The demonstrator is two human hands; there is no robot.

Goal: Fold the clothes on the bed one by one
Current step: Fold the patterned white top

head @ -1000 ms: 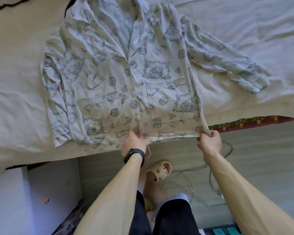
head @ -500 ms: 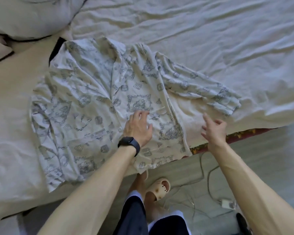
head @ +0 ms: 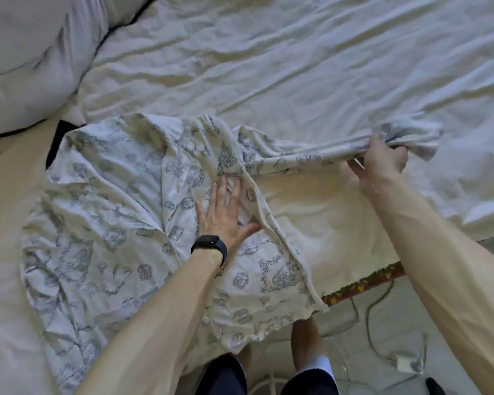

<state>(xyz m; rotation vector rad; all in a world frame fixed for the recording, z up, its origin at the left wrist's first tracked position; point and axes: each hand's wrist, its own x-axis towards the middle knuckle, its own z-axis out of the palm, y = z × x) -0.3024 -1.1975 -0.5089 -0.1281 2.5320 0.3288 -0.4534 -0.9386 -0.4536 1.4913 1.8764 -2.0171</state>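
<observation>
A patterned shirt [head: 103, 223] is spread face up on the bed [head: 297, 67], at the near edge and left of the middle, with its hem hanging slightly over the side. The left hand [head: 221, 215] is laid flat on the shirt's front, just right of the buttoned strip; its grip is spread, fingers straight and apart, pressed onto the cloth. A black wristband [head: 210, 246] is worn on that wrist. The shirt's sleeve [head: 297, 158] is drawn out towards the right, and its bunched end is pinched in the grip of the right hand [head: 380, 163], with fingers and thumb curled round the cloth. A pale pillow [head: 26, 67] is seen at the far left. Cables [head: 368, 317] and a small white plug [head: 405, 363] are seen on the floor at the near right, beside the bed.
</observation>
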